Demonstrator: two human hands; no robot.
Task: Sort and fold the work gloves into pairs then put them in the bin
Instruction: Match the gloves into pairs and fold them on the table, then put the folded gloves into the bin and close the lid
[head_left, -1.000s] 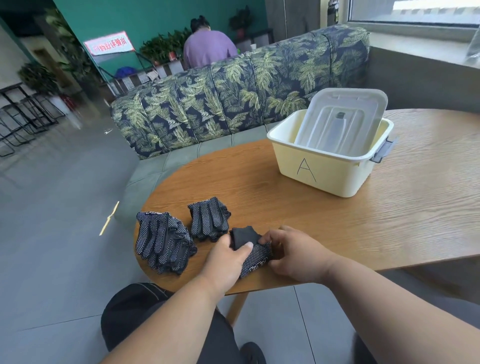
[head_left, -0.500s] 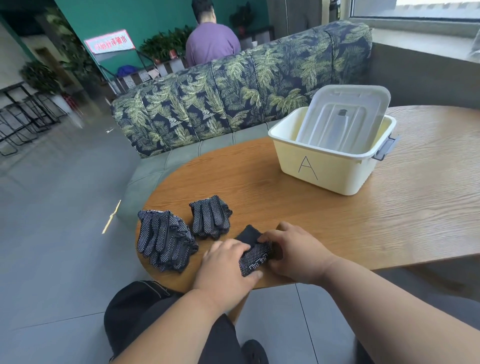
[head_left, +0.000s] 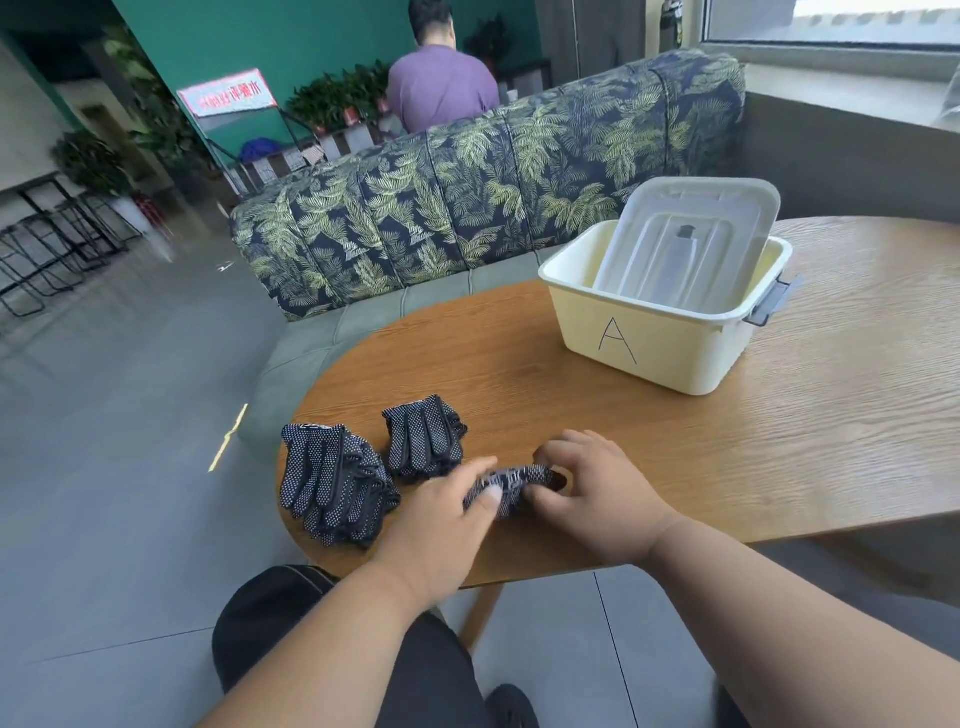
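A rolled-up pair of dark dotted work gloves (head_left: 511, 486) lies near the table's front edge between my two hands. My left hand (head_left: 447, 512) grips its left end, thumb on top. My right hand (head_left: 592, 491) curls round its right end. To the left, a loose pile of dotted gloves (head_left: 332, 483) lies at the table's rounded corner. A smaller folded pair (head_left: 423, 436) sits just behind my left hand. The cream bin (head_left: 649, 348) marked "A" stands farther back on the right.
The bin's clear lid (head_left: 691, 241) leans inside it, and grey latches stick out at its right side. The wooden table (head_left: 779, 415) stretches right. A leaf-print sofa (head_left: 467, 187) stands behind the table; a person sits beyond it.
My hands have closed in on the glove pair and rolled it tighter; the black flap that stuck up is now tucked in. The other gloves and the bin have not moved.
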